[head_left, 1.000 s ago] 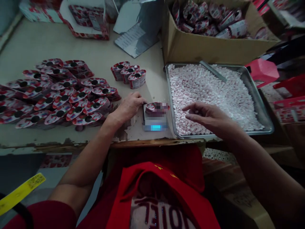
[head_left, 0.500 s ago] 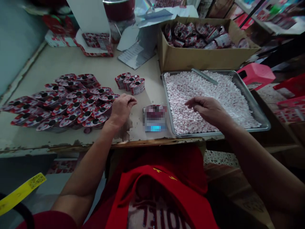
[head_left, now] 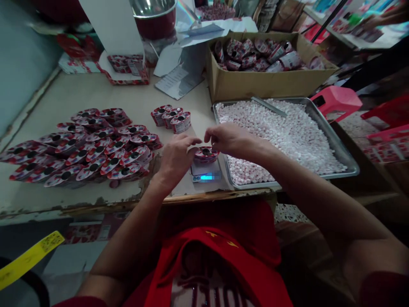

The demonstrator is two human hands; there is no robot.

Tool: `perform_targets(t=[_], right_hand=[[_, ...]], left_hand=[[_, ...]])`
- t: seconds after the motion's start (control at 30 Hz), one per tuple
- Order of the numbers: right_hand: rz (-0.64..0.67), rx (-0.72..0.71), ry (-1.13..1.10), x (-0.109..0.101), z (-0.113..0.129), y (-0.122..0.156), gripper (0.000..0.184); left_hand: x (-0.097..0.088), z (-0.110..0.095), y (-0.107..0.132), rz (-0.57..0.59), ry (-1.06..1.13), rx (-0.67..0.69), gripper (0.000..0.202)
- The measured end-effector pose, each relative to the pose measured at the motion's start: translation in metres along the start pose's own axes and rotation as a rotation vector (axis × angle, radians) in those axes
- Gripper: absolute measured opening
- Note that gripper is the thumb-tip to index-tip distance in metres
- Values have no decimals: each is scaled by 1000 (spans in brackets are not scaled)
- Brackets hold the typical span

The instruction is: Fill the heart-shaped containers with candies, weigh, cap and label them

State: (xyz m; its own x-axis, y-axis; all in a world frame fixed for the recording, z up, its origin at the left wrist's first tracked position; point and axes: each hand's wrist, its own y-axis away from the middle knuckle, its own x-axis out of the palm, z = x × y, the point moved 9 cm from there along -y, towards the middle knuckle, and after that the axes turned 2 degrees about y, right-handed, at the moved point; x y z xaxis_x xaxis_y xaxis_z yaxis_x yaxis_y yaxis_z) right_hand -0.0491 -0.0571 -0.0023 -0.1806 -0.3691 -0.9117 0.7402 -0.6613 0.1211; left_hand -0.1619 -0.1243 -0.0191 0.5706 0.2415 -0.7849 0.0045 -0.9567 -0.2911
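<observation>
A small red-and-white oval container with a dark round opening stands on a digital scale with a lit blue display. My left hand is at the container's left end, thumb and forefinger apart; whether it touches the container I cannot tell. Just above the container's right side is my right hand, fingers curled together; whatever they may hold is hidden. To the right, a metal tray is filled with small white pellets, and a flat metal strip lies on them.
Several similar containers stand grouped at the left, and three more behind the scale. A cardboard box of containers sits beyond the tray. A pink stool is at the right; a metal bowl stands at the back.
My right hand has moved left from above the tray to the container on the scale. My left hand has shifted right towards the same container. The view has shifted slightly.
</observation>
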Motion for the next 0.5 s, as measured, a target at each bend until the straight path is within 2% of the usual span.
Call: perform_targets(t=[0.13,0.23,0.37,0.5], right_hand=[[-11,-76,160,10,16,-10,36],[-76,-78,126,7,17,-11,37],[-178,6,34,-11,2,2,25],[-149,89,-100,-8,-22,26,14]], left_hand=[[-25,24,12,-55,30,-75,16],[-36,34,18,-73,35,-95,17],[-41,40,22,-93,48,-105,18],[-37,43,24,-69,51,-112,18]])
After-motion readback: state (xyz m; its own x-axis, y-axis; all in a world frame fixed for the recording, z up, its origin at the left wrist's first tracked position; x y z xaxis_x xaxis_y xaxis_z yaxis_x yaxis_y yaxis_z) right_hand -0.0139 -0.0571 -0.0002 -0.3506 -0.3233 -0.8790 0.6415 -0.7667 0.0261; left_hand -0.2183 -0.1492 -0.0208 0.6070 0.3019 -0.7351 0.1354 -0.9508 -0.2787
